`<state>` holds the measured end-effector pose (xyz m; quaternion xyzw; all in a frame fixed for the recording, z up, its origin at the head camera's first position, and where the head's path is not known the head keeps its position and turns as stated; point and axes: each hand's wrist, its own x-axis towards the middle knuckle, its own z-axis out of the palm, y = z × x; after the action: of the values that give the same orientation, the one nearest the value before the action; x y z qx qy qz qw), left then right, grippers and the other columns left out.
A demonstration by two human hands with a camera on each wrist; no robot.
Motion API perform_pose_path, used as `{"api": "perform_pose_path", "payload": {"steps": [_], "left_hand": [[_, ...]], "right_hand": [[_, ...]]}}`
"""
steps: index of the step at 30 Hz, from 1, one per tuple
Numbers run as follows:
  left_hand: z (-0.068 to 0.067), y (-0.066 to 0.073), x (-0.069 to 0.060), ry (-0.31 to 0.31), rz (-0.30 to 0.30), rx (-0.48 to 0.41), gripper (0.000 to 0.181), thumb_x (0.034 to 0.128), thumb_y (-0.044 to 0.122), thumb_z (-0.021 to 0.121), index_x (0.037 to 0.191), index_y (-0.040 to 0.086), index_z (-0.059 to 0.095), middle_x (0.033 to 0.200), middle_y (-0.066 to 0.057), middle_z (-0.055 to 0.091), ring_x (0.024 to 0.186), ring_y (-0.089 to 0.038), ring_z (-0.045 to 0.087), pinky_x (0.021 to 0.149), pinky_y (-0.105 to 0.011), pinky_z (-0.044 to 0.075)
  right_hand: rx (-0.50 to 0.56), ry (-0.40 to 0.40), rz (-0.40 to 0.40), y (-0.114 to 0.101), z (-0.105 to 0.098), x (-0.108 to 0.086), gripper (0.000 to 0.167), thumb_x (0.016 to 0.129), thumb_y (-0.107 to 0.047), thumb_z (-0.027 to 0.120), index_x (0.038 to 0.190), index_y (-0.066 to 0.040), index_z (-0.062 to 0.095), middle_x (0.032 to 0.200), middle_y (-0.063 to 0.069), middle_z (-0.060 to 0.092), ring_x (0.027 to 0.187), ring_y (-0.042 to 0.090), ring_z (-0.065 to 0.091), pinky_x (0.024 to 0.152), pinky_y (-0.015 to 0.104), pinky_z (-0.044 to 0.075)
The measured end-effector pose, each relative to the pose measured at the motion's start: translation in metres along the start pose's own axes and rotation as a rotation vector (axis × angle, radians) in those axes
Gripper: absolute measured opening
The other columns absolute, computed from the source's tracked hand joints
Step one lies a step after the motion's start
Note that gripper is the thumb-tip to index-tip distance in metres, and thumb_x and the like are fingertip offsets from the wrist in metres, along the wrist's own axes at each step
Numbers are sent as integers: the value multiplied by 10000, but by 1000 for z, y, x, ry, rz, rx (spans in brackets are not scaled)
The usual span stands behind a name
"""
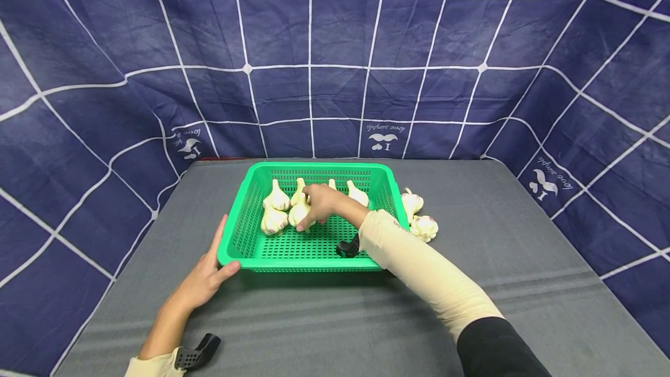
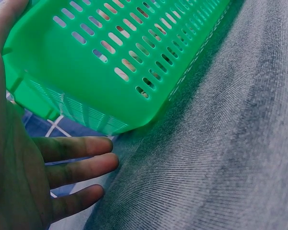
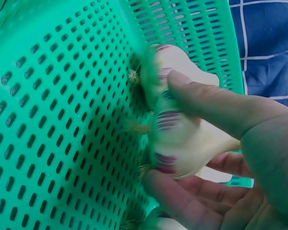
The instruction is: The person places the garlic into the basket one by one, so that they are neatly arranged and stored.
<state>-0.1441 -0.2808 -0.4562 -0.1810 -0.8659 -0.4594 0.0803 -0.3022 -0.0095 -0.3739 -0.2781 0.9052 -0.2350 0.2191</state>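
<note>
Behind everything you face a dark blue cloth (image 1: 335,28), crossed by white lines and printed with white crowns and moustaches. In front of it stretches the grey table (image 1: 314,324). On the table sits the green basket (image 1: 309,263), a rectangular one with slotted walls and floor, upright in front of you. Your right arm reaches over its right side in a cream sleeve (image 1: 419,269) that meets a black upper part. Your left hand (image 1: 204,278) is at the basket's near left corner, its fingers straight and spread along the outside, the thumb at the rim. Your right hand (image 1: 325,199) is inside the basket, pinching the held garlic bulb (image 3: 182,143) between thumb and fingers; its stem points toward your palm, and its purple-streaked base faces away. You cannot tell from these views whether that bulb touches the basket floor. The other bulbs in the basket lie around it: two left bulbs (image 1: 274,221) touch each other, a rear bulb (image 1: 297,192) stands just behind the held one, another shows partly behind your hand, and a right bulb (image 1: 358,194) leans near the far wall. Outside, two loose bulbs (image 1: 424,228) lie on the table just beside the basket's right wall. A small black device (image 1: 195,355) sits at your left wrist, and a similar one shows by your right.
</note>
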Motion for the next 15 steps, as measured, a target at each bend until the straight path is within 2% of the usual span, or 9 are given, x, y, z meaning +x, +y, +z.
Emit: {"api": "perform_pose_path", "payload": {"steps": [3, 8, 11, 15], "left_hand": [[0, 0, 0, -1, -3, 0, 935, 939, 279, 609, 1597, 273, -55, 1585, -266, 198, 1359, -490, 285, 998, -88, 182], [0, 0, 0, -1, -5, 2, 932, 940, 284, 608, 1593, 306, -57, 1586, -264, 198, 1362, -485, 286, 1000, -91, 183], [0, 0, 0, -1, -4, 3, 930, 942, 283, 605, 1594, 301, -58, 1592, -251, 194, 1378, -427, 284, 1004, -93, 185], [1, -1, 0, 0, -4, 3, 929, 943, 276, 605, 1599, 267, -53, 1595, -242, 194, 1393, -331, 282, 1006, -92, 187]], "right_hand": [[-28, -26, 15, 0, 0, 0, 808, 727, -323, 895, 1355, -24, 483, 1255, 195, 603, 604, 215, 682, 637, 310, 547], [-65, -38, 29, 2, 1, 2, 735, 721, -285, 903, 1287, -13, 521, 1155, 151, 612, 603, 176, 680, 622, 275, 534], [-74, -35, 32, 3, 2, 3, 688, 714, -272, 908, 1235, -17, 539, 1107, 130, 610, 597, 157, 673, 605, 266, 530], [-59, -34, 38, 4, 3, 4, 710, 719, -275, 905, 1266, -29, 525, 1173, 132, 591, 610, 151, 670, 607, 268, 535]]}}
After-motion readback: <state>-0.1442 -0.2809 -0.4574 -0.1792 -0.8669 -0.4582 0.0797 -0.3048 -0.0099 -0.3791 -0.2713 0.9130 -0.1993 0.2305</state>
